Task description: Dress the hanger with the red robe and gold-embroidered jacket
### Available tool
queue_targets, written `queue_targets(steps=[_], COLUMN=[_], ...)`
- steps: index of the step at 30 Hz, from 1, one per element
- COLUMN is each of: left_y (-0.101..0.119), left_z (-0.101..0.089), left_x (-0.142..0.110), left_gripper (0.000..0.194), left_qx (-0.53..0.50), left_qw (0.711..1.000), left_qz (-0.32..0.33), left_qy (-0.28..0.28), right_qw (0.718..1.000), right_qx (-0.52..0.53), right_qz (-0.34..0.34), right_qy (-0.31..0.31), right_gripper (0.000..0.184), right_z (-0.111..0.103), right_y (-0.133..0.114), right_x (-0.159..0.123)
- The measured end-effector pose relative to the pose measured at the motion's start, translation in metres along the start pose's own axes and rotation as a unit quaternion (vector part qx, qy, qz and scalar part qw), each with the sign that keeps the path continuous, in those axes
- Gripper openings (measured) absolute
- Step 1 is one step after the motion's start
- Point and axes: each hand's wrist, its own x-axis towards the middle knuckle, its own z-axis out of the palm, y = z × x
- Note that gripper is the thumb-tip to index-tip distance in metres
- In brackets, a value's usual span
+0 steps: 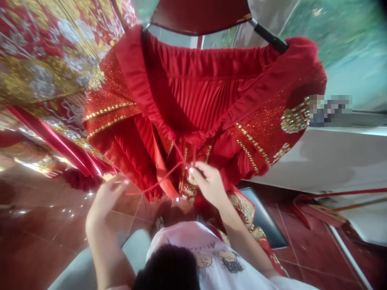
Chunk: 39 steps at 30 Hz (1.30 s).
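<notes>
Fingers of the right hand [210,185] pinch a red cord [163,178] just below the front of the skirt's [263,125] waistband. The cord trails to the left hand [104,201], its fingers curled; whether they grip it, I cannot tell. The skirt spreads beyond both hands, touching a black bar [270,38].

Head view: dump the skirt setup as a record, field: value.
garment: red pleated skirt, gold-beaded trim
support: dark red panel, waistband hooked over its black-tipped arms
cord: red drawstring at waistband front
right_hand: pinching drawstring
left_hand: by drawstring's far end, grip unclear
floor: reddish tiles
</notes>
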Motion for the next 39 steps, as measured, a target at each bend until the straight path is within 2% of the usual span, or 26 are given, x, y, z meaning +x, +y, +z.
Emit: queue_targets(steps=[2,4,5,8,10,12,15,18,20,23,26,28,30,34,36,39], left_y=[0.010,0.030,0.043,0.072,0.080,0.079,0.076,0.087,0.102,0.121,0.121,0.112,0.104,0.097,0.096,0.096], left_z=[0.008,0.034,0.052,0.108,0.136,0.148,0.141,0.111,0.086,0.054,0.040,0.043,0.053,0.091,0.116,0.150], left_x=[-0.005,-0.011,-0.013,-0.018,-0.019,-0.018,-0.012,-0.002,0.005,0.025,0.058,0.079,0.091,0.084,0.073,0.063], left_gripper=[0.041,0.051,0.052,0.042,0.031,0.031,0.036,0.024,0.014,0.005,0.013,0.024,0.028,0.018,0.022,0.037], left_qx=[0.113,0.194,0.188,0.045,0.018,0.034,0.067,0.081,0.085,0.112,0.185,0.248,0.282,0.224,0.191,0.202], left_qw=[0.990,0.971,0.967,0.954,0.945,0.946,0.946,0.934,0.927,0.902,0.858,0.838,0.836,0.854,0.857,0.855], left_qz=[-0.038,-0.011,0.032,0.143,0.171,0.175,0.195,0.275,0.338,0.416,0.461,0.458,0.435,0.421,0.441,0.468], left_qy=[-0.073,-0.141,-0.171,-0.261,-0.278,-0.270,-0.249,-0.215,-0.136,0.031,0.134,0.163,0.178,0.207,0.184,0.096], right_qw=[0.999,0.998,0.997,0.995,0.993,0.991,0.988,0.971,0.947,0.916,0.904,0.898,0.881,0.802,0.765,0.753], right_qx=[-0.023,-0.041,-0.051,-0.077,-0.087,-0.099,-0.122,-0.180,-0.239,-0.298,-0.291,-0.294,-0.335,-0.461,-0.500,-0.516], right_qz=[-0.024,-0.046,-0.054,-0.068,-0.077,-0.086,-0.086,-0.124,-0.170,-0.225,-0.237,-0.225,-0.224,-0.267,-0.286,-0.320], right_qy=[-0.018,-0.029,-0.028,-0.008,0.002,0.014,0.039,0.097,0.129,0.147,0.205,0.239,0.247,0.271,0.288,0.255], right_gripper=[0.020,0.020,0.020,0.018,0.016,0.017,0.018,0.019,0.021,0.017,0.016,0.016,0.017,0.017,0.015,0.021], right_z=[0.004,0.009,0.012,0.017,0.018,0.015,0.004,-0.019,-0.041,-0.076,-0.106,-0.116,-0.116,-0.090,-0.069,-0.042], right_y=[-0.003,-0.005,-0.006,-0.009,-0.010,-0.011,-0.018,-0.037,-0.055,-0.075,-0.070,-0.056,-0.045,-0.043,-0.049,-0.053], right_x=[0.000,-0.001,-0.002,-0.004,-0.004,-0.002,0.003,0.009,0.012,0.023,0.045,0.062,0.073,0.072,0.069,0.073])
